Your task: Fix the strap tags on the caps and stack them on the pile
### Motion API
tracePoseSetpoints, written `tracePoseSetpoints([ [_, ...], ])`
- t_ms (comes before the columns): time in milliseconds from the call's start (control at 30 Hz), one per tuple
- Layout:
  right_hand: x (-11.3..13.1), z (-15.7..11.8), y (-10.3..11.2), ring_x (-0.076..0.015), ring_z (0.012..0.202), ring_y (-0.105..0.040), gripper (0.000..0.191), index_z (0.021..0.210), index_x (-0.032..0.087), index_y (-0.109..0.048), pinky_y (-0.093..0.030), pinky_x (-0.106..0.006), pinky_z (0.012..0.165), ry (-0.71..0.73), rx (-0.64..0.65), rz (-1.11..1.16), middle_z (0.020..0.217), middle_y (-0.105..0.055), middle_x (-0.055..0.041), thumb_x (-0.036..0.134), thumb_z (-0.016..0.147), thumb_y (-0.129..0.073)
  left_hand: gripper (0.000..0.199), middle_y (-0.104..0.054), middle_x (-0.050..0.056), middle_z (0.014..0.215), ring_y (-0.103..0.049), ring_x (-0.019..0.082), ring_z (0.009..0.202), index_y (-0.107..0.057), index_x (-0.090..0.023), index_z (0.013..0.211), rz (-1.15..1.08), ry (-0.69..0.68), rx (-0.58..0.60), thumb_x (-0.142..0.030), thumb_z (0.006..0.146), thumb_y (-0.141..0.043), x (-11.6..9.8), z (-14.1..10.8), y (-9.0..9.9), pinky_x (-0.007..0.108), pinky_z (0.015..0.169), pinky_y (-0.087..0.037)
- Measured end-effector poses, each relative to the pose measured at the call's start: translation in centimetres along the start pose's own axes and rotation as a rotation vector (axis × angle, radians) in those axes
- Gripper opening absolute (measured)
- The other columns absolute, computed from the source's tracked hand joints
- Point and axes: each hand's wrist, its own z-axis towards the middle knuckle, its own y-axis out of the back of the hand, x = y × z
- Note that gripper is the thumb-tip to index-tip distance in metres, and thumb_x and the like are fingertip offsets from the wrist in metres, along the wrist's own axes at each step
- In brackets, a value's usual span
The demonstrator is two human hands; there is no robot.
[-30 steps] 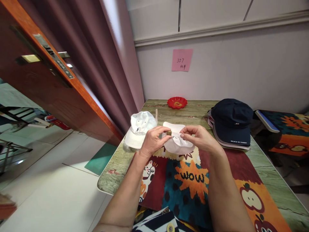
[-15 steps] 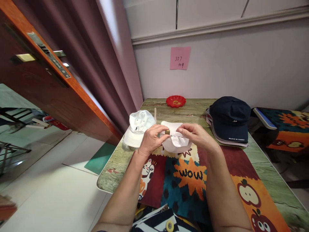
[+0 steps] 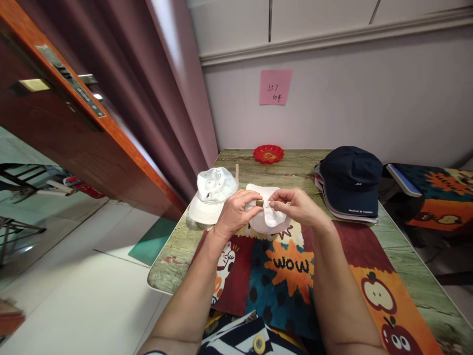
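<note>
1. Head view: the left hand (image 3: 233, 213) pinches a small gold piece (image 3: 259, 202) at the pale cap (image 3: 269, 224).
2. The right hand (image 3: 301, 207) pinches a bit of the pale cap.
3. The pale cap is over the bright mat (image 3: 240, 276) on the counter (image 3: 166, 276), between the white cap (image 3: 215, 186) and the blue cap (image 3: 351, 170).

Held cap (image 3: 269, 224) partly behind fingers (image 3: 247, 195)
</note>
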Motion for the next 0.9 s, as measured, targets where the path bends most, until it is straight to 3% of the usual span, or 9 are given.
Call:
tracePoseSetpoints([
  [167, -0.7, 0.2, 0.0, -0.0137, 0.064, -0.049, 0.026, 0.085, 0.017, -0.073, -0.036, -0.026, 0.060, 0.004, -0.006, 0.019, 0.071, -0.062, 0.0000, 0.041, 0.086, -0.062, 0.029, -0.073, 0.007, 0.116, -0.065, 0.025, 0.113, -0.072, -0.023, 0.106, -0.073, 0.065, 0.125, -0.033, 0.080, -0.079, 0.6, 0.8, 0.3, 0.042, 0.102, -0.049],
  [333, -0.8, 0.4, -0.1, -0.0133, 0.063, -0.047, 0.026, 0.084, 0.017, -0.072, -0.035, -0.026, 0.059, -0.015, -0.018, 0.017, 0.070, -0.061, 0.0004, 0.041, 0.086, -0.062, 0.034, -0.069, 0.008, 0.126, -0.060, 0.025, 0.123, -0.070, -0.024, 0.119, -0.191, 0.160, 0.287, -0.044, 0.098, -0.053, 1.5, 1.9, 1.9, 0.041, 0.108, -0.044],
  [433, -0.7, 0.4, -0.2, -0.0134, 0.064, -0.048, 0.025, 0.084, 0.017, -0.073, -0.035, -0.026, 0.059, -0.017, -0.016, 0.014, 0.070, -0.061, 0.0005, 0.041, 0.086, -0.063, 0.034, -0.068, 0.007, 0.128, -0.058, 0.026, 0.125, -0.070, -0.024, 0.118, -0.208, 0.183, 0.385, -0.044, 0.095, -0.057, 2.2, 2.5, 2.5, 0.040, 0.109, -0.041],
  [600, -0.5, 0.4, -0.3, -0.0137, 0.065, -0.049, 0.025, 0.083, 0.017, -0.072, -0.035, -0.026, 0.060, -0.007, -0.007, 0.021, 0.071, -0.062, 0.0003, 0.039, 0.086, -0.061, 0.029, -0.071, 0.007, 0.108, -0.064, 0.023, 0.104, -0.072, -0.019, 0.103, -0.298, 0.251, 0.506, -0.043, 0.089, -0.063, 2.4, 3.2, 2.1, 0.035, 0.094, -0.048],
  [900, -0.8, 0.0, 0.7, -0.0156, 0.071, -0.057, 0.031, 0.091, 0.017, -0.074, -0.041, -0.027, 0.063, 0.007, 0.009, 0.028, 0.079, -0.068, -0.0024, 0.045, 0.088, -0.063, 0.028, -0.068, 0.004, 0.085, -0.059, 0.015, 0.077, -0.074, -0.016, 0.092, -0.510, 0.388, 0.510, -0.042, 0.083, -0.071, 2.7, 3.4, 2.0, 0.028, 0.072, -0.046],
])
